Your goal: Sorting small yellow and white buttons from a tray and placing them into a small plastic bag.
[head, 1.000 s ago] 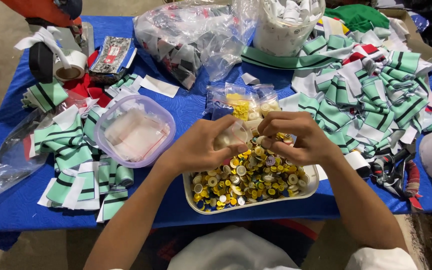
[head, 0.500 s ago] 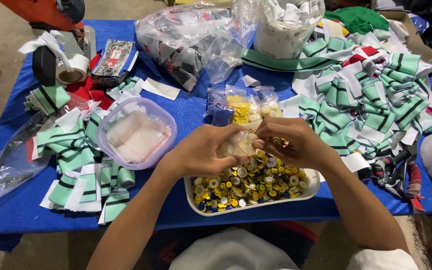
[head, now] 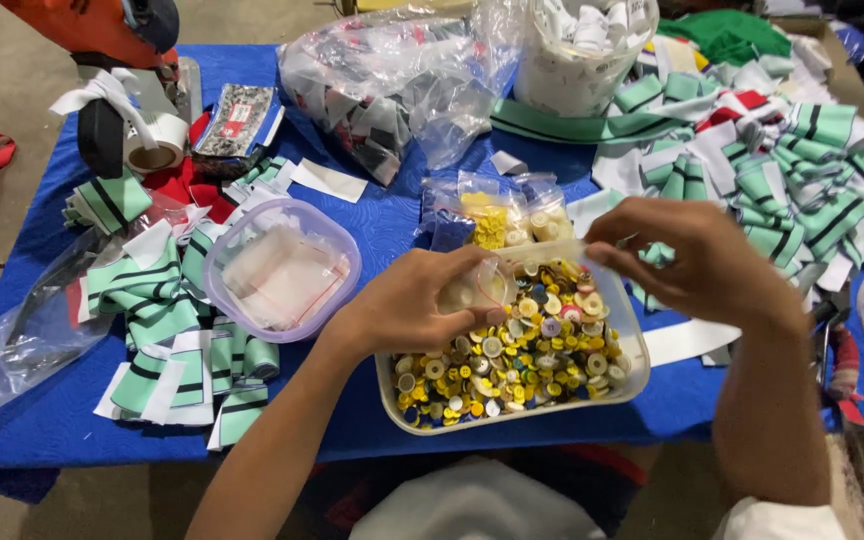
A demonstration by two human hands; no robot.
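Both hands work just above the tray (head: 624, 385) of mixed buttons (head: 512, 360) — yellow, white, blue and grey — at the near edge of the blue desk (head: 392, 225). The left hand (head: 417, 305) pinches a small clear bag (head: 477, 285) by its side, fingers closed on the plastic; the right hand (head: 697, 255) holds the bag's upper edge between thumb and forefinger, the other fingers curled, as if keeping the mouth open or closing it — which one cannot be told. The bag looks nearly empty, though its contents are hard to make out. Behind the tray lie small filled bags (head: 497, 215), some with yellow and some with pale buttons, so a few are judged done. The tray is heaped nearly to its rim, so most of the sorting seems left. A round tub (head: 227, 300) of flat empty bags sits left of the tray, amid green striped ribbon pieces (head: 147, 300).
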